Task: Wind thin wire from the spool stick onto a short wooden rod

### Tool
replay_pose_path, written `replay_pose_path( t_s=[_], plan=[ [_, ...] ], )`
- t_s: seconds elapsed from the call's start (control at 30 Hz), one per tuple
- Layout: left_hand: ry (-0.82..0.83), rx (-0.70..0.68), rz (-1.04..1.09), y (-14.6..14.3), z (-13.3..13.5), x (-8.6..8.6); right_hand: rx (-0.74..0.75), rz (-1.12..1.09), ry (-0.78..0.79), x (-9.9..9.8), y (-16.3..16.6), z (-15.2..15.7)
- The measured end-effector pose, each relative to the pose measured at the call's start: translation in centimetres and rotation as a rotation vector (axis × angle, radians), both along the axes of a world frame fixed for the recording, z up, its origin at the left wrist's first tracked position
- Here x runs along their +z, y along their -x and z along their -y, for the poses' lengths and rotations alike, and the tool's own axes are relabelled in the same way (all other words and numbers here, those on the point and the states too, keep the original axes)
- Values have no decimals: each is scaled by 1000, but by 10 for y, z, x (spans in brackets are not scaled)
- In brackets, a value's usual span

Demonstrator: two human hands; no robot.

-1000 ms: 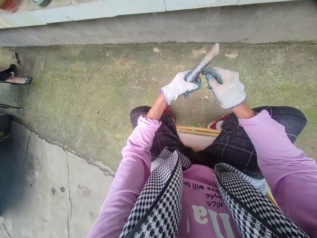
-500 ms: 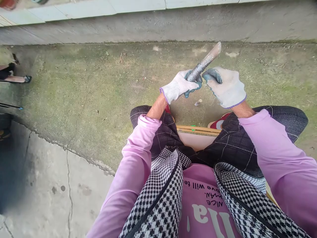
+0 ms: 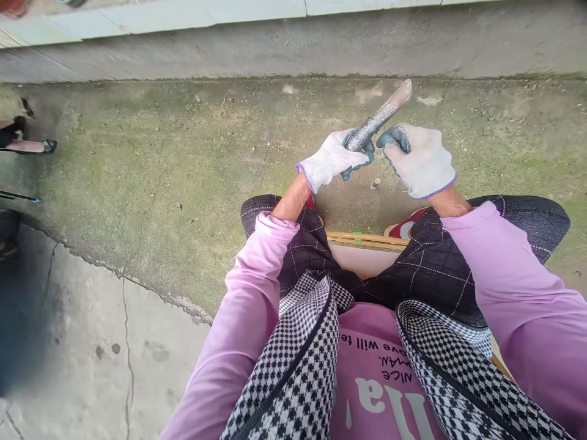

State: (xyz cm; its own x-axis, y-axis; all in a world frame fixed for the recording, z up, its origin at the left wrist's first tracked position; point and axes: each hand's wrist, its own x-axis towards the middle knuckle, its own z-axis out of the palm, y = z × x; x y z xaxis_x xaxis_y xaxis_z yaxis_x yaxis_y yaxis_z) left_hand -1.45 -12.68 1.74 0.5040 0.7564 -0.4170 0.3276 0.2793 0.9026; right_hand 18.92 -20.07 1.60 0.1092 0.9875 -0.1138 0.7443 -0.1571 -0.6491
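I sit with both hands in white gloves with blue-grey palms, held out over my knees. My left hand is closed round the lower end of a grey, rough-surfaced rod that slants up to the right and ends in a worn brownish tip. My right hand is just right of the rod, its fingers curled and its fingertips close to or touching the shaft. A small pale bit lies on the ground below the hands.
Mossy concrete ground stretches ahead to a low concrete step. A cracked slab lies at the lower left. Another person's foot in a dark shoe shows at the far left. The wooden seat edge runs between my knees.
The hands and the rod have barely shifted. The small pale bit on the ground below the hands lies in a slightly different spot in each frame.
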Motion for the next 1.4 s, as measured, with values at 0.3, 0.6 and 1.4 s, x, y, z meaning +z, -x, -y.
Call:
replay_pose_path(
  t_s=[0.3, 0.6, 1.4],
  plan=[
    [-6, 57, -8, -4, 2, -4, -197, -728, 207, -13, 1, -3],
    [-8, 34, 17, -2, 2, -3, -156, -1087, 150, -6, -9, -5],
    [89, 80, 61, -3, 5, 2, -232, -805, 186, 3, -3, 6]
  ],
)
